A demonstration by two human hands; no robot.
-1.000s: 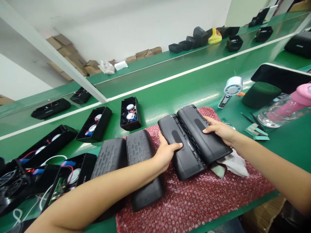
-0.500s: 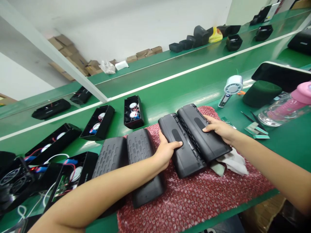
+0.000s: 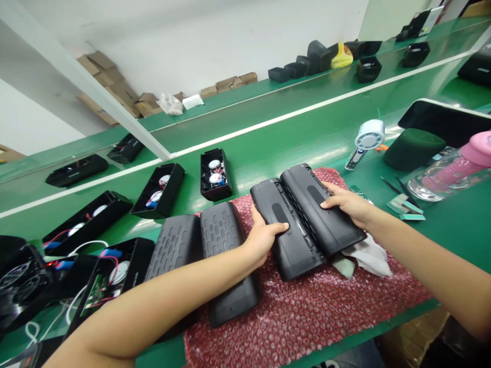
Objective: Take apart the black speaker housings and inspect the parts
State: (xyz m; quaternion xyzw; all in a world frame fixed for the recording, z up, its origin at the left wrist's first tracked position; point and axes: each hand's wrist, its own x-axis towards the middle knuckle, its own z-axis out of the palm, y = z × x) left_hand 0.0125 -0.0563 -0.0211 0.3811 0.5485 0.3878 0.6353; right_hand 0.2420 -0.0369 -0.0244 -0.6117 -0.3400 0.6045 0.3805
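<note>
Over red bubble wrap (image 3: 287, 327), a person's left hand (image 3: 261, 241) clamps one black plastic housing (image 3: 293, 250), thumb on top, as the right hand (image 3: 347, 205) grips a second housing (image 3: 320, 220) alongside, hidden fingers seemingly curled underneath; both forearms (image 3: 172, 296) slant inward, the left passing over two slot-patterned cases (image 3: 220, 225).

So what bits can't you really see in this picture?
All in the head view:
Left black case: its underside faces away from the camera.
Left hand: some fingers are hidden behind the hand and that case.
Crumpled white thing: partly covered by the right black case.
Tiny mark on the right black case: too small to read.
Pink-topped bottle: cut off by the right edge.
</note>
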